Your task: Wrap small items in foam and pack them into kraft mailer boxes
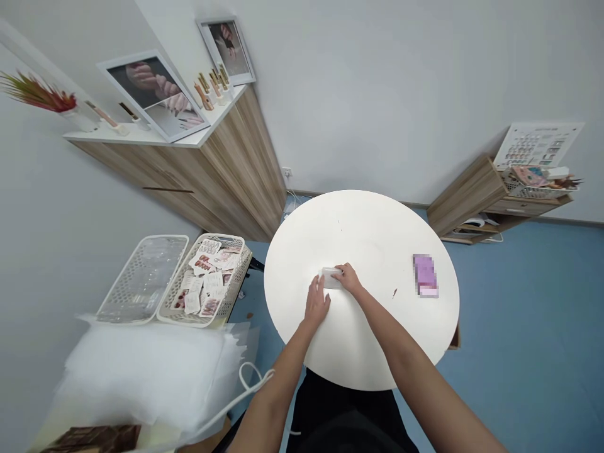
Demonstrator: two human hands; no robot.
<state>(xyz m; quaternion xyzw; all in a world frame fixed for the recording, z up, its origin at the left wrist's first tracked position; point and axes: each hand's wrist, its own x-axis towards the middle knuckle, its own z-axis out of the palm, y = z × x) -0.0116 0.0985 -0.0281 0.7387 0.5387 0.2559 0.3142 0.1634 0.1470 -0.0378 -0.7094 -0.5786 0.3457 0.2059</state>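
A small, flat, translucent whitish case lies on the white round table, left of its middle. My left hand rests on the tabletop at the case's left end, its fingers stretched out and the thumb apart, fingertips at the case's edge. From the right side, my right hand grips the case's right end with bent fingers. What the case contains cannot be made out.
A blurred purple item lies on the table's right side. To the left stand a white basket of nail-design cards, a basket with clear plastic pieces and a stack of white translucent sheets. A wooden cabinet stands behind.
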